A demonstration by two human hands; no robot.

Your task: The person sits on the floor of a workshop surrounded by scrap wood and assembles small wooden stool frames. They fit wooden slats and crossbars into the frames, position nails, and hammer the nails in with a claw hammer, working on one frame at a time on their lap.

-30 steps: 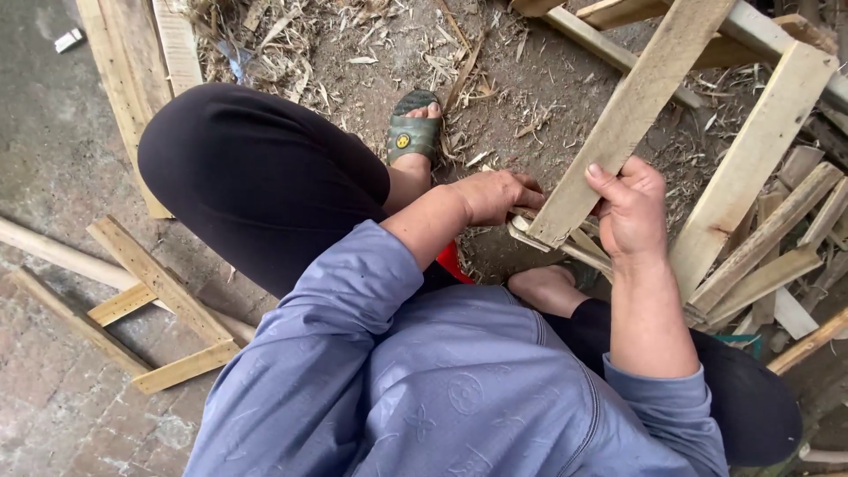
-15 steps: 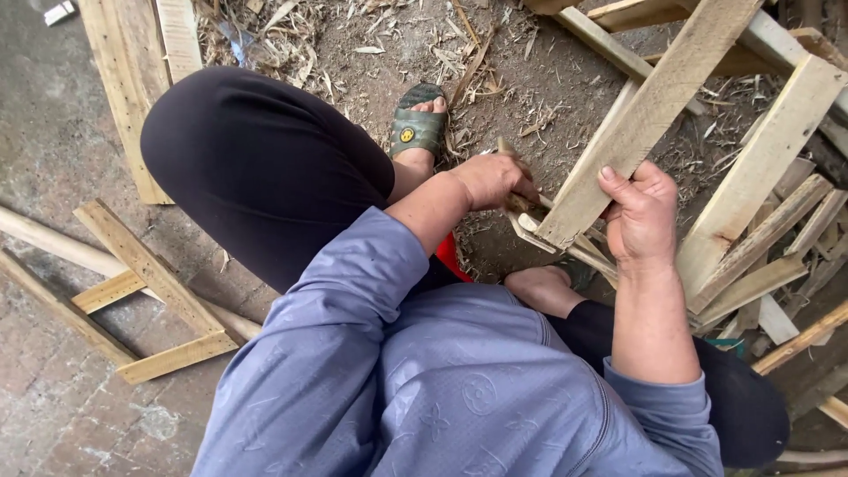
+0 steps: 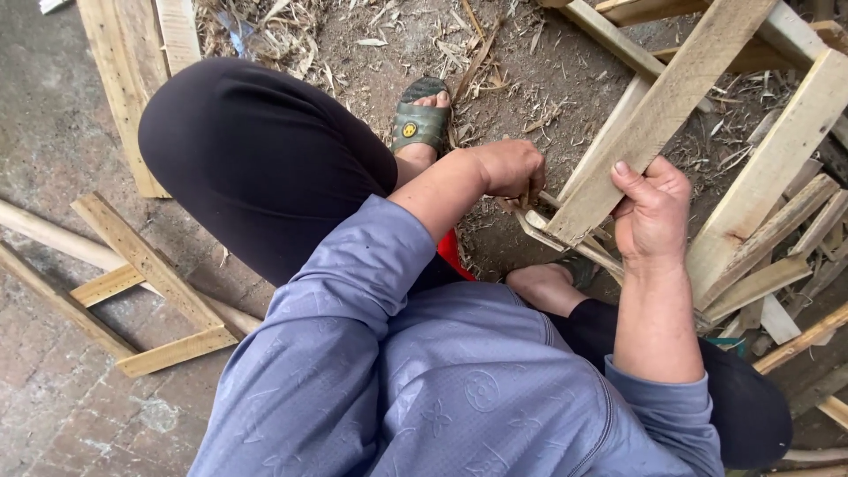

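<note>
View from above, myself seated low on bare earth. My right hand [image 3: 652, 212] is wrapped around the near end of a pale wooden slat [image 3: 658, 115], thumb up on its edge, fingers curled behind it in a firm grasp. The slat runs from that hand up and away, slanting across a frame of similar slats [image 3: 777, 168] that lies just beyond it. My left hand [image 3: 511, 168] sits just left of the slat's lower end, fingers closed into a fist; something thin appears to be pinched in it, but I cannot tell what it is. Directly below the slat's end, thinner wood strips [image 3: 552, 234] cross between my two hands. My foot in a green sandal [image 3: 420, 124] rests left of the slat, beside the left hand, with my black-trousered knee [image 3: 256, 159] farther left. My other foot [image 3: 552, 287] lies beneath the slat's end. Well left of the slat, past the knee, a nailed lattice of boards [image 3: 141, 283] lies on the ground. Straw and wood chips [image 3: 495, 53] litter the soil above the left hand.
</note>
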